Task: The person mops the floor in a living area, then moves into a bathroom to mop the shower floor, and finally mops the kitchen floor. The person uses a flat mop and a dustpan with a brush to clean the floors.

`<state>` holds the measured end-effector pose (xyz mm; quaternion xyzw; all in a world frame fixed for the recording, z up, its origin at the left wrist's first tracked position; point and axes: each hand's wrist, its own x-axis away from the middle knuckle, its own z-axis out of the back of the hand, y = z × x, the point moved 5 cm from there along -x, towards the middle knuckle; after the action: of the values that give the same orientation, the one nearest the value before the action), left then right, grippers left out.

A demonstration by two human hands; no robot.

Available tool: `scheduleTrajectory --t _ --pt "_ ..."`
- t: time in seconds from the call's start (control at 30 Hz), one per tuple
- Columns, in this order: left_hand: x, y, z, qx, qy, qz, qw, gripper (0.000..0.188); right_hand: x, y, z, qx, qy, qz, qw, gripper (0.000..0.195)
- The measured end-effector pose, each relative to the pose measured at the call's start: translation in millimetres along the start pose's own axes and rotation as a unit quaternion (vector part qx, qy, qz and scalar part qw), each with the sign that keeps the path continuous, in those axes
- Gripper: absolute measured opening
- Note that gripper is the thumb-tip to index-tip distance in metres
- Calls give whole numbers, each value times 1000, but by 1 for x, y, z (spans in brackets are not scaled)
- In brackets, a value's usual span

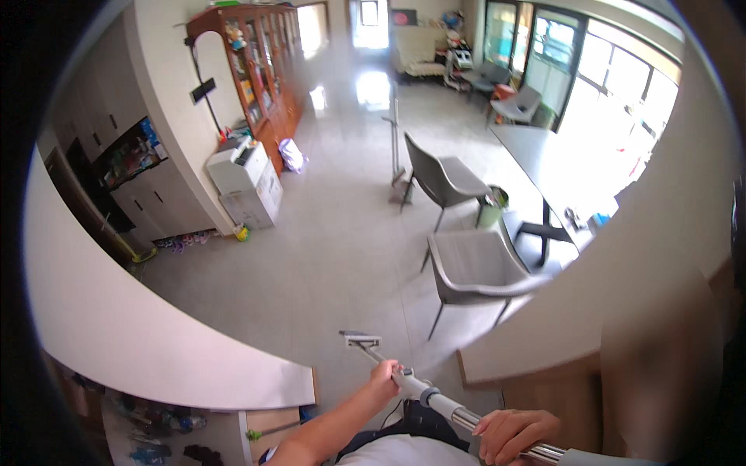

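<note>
A long-handled floor-cleaning tool (446, 406), perhaps a flat mop, slants across in front of my body. My left hand (384, 376) grips its shaft low down, not far above the flat white head (361, 339). That head is over the grey tiled floor (326, 274) ahead of me; whether it touches the tiles I cannot tell. Higher up, my right hand (516, 434) is wrapped around the chrome part of the shaft. The upper end of the tool runs out of view at the bottom right.
Pale wall ends stand close on my left (233, 355) and right (559, 326). Ahead on the right are a grey chair (475, 262), another chair (437, 175), a green bin (491, 214) and a table (524, 145). A printer (239, 166) and a wooden cabinet (274, 128) line the left.
</note>
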<state>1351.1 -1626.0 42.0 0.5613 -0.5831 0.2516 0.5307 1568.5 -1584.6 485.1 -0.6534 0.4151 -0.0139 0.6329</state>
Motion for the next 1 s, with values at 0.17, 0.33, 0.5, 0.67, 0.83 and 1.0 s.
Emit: scheduleTrajectory --t 0.17,0.33,0.5,0.67,0.83,1.0 --pt "-29 109 -4 123 -15 -28 992 9 -101 69 4 -43 -89 21 995 30" --pt "-32 220 -11 186 -18 -62 980 11 -219 135 7 -117 -166 26 979 26" --pt "-118 307 18 367 3 -93 925 13 -337 189 -21 -153 -284 -12 946 23" --pt "-140 378 71 449 29 -120 885 17 -422 242 -57 -175 -364 -36 914 22" --pt "-152 444 97 515 53 -149 842 20 -486 320 -96 -246 -371 -52 894 26" --pt "-230 501 134 540 12 -96 836 16 -537 386 -134 -239 -315 -162 904 15"
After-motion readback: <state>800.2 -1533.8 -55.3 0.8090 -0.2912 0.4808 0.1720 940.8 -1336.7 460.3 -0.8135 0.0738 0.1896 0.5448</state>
